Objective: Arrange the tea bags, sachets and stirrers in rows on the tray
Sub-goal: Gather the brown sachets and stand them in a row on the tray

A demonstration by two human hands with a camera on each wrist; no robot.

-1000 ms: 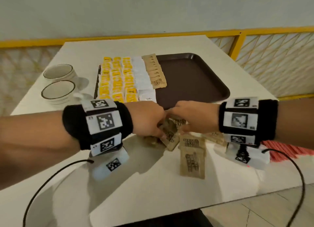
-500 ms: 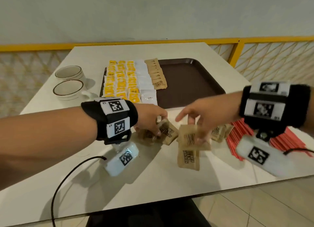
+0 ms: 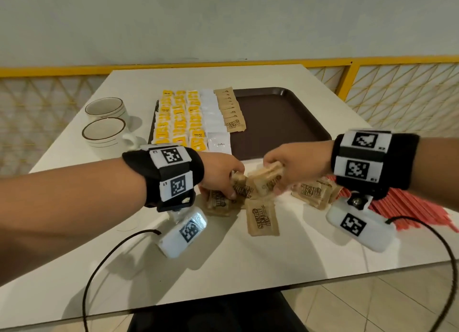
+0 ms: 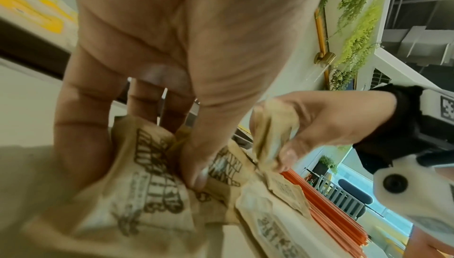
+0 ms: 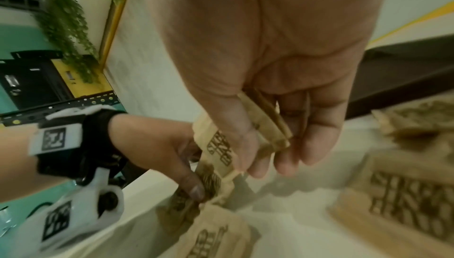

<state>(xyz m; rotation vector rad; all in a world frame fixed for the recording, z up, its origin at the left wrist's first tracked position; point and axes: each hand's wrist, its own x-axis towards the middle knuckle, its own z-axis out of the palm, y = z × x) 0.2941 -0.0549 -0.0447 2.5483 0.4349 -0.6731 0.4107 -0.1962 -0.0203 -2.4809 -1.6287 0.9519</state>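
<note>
A dark brown tray [image 3: 285,123] holds rows of yellow tea bags [image 3: 180,120], white sachets [image 3: 213,118] and brown sugar sachets [image 3: 231,110] on its left half. Loose brown sugar sachets [image 3: 262,217] lie on the table in front of it. My left hand [image 3: 221,180] pinches a few of these sachets [image 4: 152,194] against the table. My right hand [image 3: 285,167] holds a small stack of brown sachets [image 5: 250,138] between thumb and fingers, just above the pile. Red stirrers [image 3: 417,207] lie at the right, partly behind my right wrist.
Two white cups [image 3: 104,130] stand left of the tray. The table's front edge [image 3: 248,297] runs near my forearms, and a cable [image 3: 111,252] trails from each wrist camera. A yellow railing [image 3: 352,78] stands behind the table.
My right hand has come back left to the pile and closed on a stack of brown sachets. My left hand has stayed on the sachets at the pile's left side.
</note>
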